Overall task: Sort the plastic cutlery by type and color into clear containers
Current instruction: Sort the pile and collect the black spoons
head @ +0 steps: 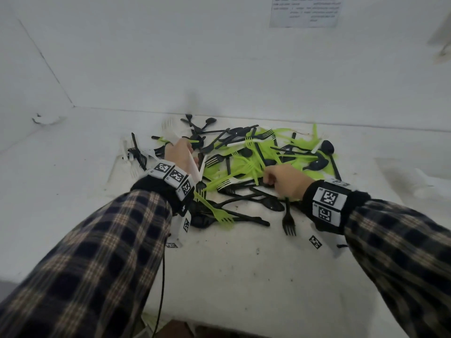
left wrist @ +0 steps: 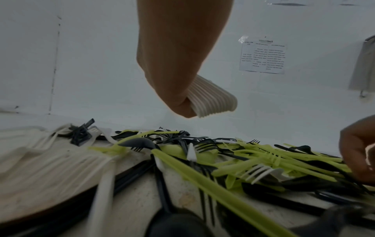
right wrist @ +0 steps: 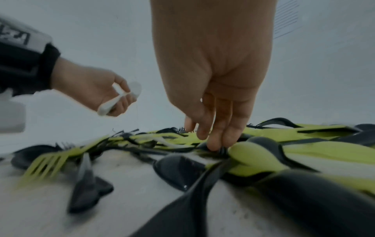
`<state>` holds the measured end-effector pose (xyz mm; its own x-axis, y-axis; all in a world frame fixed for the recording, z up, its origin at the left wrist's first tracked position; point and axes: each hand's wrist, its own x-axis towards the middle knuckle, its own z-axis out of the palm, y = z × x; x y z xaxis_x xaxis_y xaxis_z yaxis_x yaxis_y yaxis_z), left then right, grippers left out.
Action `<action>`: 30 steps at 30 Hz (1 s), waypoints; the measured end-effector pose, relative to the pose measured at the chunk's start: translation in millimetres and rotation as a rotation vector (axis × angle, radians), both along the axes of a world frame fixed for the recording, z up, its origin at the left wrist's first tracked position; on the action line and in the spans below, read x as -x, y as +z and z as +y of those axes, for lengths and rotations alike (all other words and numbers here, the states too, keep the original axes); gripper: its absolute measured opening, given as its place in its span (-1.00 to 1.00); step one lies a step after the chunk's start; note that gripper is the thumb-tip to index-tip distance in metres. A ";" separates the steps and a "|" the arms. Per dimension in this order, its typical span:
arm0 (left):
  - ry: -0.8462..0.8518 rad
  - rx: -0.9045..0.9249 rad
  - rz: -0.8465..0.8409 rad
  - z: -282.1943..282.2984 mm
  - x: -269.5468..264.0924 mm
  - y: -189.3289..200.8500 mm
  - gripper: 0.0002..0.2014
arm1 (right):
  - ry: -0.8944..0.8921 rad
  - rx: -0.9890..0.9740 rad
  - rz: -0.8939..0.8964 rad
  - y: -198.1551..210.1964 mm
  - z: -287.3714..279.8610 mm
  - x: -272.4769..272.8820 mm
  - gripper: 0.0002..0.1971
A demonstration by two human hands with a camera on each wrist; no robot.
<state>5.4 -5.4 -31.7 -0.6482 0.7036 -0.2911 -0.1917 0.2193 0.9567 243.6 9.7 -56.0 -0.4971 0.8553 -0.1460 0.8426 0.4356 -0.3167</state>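
**Left hand holds a stack of white cutlery; right hand reaches into the mixed pile**

The left hand is raised just above the left part of the pile, its fingers curled round a stack of white cutlery. The left wrist view shows the rounded handle ends nested neatly one on another and sticking out of the fist; in the right wrist view the same hand shows white pieces between its curled fingers. Which type they are cannot be told for sure.

The right hand is down in the pile's near middle. In the right wrist view its fingers point downward, close together, the tips touching a black piece among green ones. Whether they pinch it or only touch it cannot be told.

The pile of plastic cutlery lies loose on a white table, against the back wall: black, lime-green and white forks, spoons and knives crossed over one another. A green fork and a black fork lie at the near edge of the pile, and some white forks lie at its left side, hard to pick out on the white surface.

Both wrists carry black bands with square printed markers, over plaid sleeves. A printed sheet is taped to the wall.
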 end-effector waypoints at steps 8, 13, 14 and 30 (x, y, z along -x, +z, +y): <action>0.070 0.008 0.006 -8.2 -21.8 -3.4 -0.83 | 0.221 0.220 -0.324 16.8 -9.0 -32.7 -0.67; -0.008 -0.022 -0.032 -11.2 -35.4 -4.1 -0.79 | 0.038 0.189 0.121 20.3 -9.1 -53.8 -0.61; -0.023 -0.023 -0.025 -11.1 -37.2 -4.7 -0.78 | 0.001 0.118 0.111 18.7 -7.8 -59.8 -0.65; -0.202 -0.025 -0.108 2.8 -91.0 -7.0 -0.83 | -0.234 -0.010 -0.028 -3.1 2.1 -51.8 -0.51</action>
